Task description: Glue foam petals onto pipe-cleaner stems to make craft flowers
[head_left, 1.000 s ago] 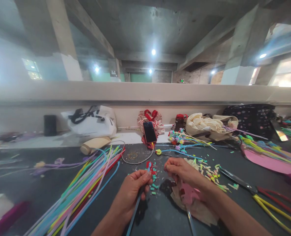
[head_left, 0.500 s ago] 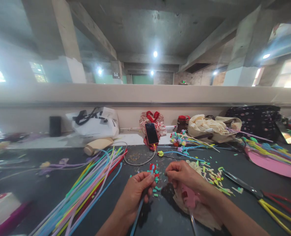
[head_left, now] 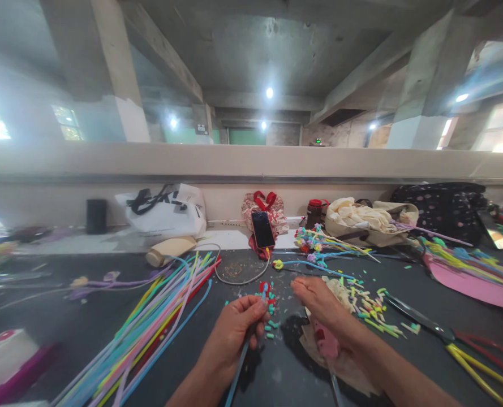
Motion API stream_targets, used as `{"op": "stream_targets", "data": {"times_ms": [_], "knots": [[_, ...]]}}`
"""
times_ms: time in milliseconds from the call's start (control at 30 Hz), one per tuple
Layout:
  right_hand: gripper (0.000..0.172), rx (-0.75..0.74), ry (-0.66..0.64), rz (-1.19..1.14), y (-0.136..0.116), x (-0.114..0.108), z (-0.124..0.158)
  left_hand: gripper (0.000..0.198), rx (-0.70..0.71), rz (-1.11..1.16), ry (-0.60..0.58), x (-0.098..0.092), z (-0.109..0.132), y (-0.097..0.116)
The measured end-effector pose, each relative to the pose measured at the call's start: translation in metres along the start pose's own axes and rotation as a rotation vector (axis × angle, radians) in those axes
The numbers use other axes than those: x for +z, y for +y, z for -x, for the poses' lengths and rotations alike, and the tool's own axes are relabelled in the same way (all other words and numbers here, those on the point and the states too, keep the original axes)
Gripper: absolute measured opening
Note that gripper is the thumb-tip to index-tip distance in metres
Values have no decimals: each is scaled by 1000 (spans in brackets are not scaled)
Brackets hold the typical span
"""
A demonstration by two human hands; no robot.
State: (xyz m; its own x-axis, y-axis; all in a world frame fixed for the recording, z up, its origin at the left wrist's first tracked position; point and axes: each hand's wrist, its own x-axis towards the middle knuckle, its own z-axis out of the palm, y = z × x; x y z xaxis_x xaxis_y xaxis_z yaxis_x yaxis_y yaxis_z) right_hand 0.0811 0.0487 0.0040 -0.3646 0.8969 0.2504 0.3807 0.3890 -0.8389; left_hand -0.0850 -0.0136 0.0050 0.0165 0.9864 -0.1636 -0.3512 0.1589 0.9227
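Note:
My left hand [head_left: 236, 330] is closed around a thin blue stem [head_left: 237, 367], whose red-and-blue tip [head_left: 265, 290] sticks up just past my fingertips. My right hand [head_left: 319, 299] hovers just right of that tip with its fingers drawn together in a pinch; what it pinches, if anything, is too small to make out. Under my right wrist lie a pink tool [head_left: 325, 342] and a crumpled pale cloth [head_left: 340, 367]. Small green and red offcuts [head_left: 270, 328] are scattered on the dark table [head_left: 85, 328] between my hands.
A bundle of long coloured strips [head_left: 158, 305] fans out at the left. A phone [head_left: 262, 229] leans on a red bag, its cable looping forward. Finished coloured flowers [head_left: 314, 240], scissors [head_left: 416, 319], a pink sheet [head_left: 472, 277] and bags along the back wall lie to the right.
My right hand has moved slightly right, away from the stem's tip, and turned more side-on. My left hand holds the stem in nearly the same place.

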Motion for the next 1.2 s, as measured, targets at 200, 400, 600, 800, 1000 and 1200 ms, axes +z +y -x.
{"op": "stream_targets", "data": {"times_ms": [200, 400, 600, 800, 1000, 1200], "knots": [[11, 35, -85, -47, 4, 0, -1, 21, -12, -2, -12, -2, -1, -1], [12, -7, 5, 41, 6, -2, -1, 21, -26, -23, -32, -5, -3, -1], [32, -41, 31, 202, 14, -6, -5, 20, -42, 1, -13, -5, -3, -1], [18, -201, 91, 263, 16, -9, -7, 21, -56, 14, -11, -3, -1, 0], [28, -148, 146, 297, 20, -13, -9, 21, -43, -1, -15, -3, -1, 1], [16, -98, 94, 224, -1, -21, -2, 20, -20, -10, -16, -3, -1, -1]]}}
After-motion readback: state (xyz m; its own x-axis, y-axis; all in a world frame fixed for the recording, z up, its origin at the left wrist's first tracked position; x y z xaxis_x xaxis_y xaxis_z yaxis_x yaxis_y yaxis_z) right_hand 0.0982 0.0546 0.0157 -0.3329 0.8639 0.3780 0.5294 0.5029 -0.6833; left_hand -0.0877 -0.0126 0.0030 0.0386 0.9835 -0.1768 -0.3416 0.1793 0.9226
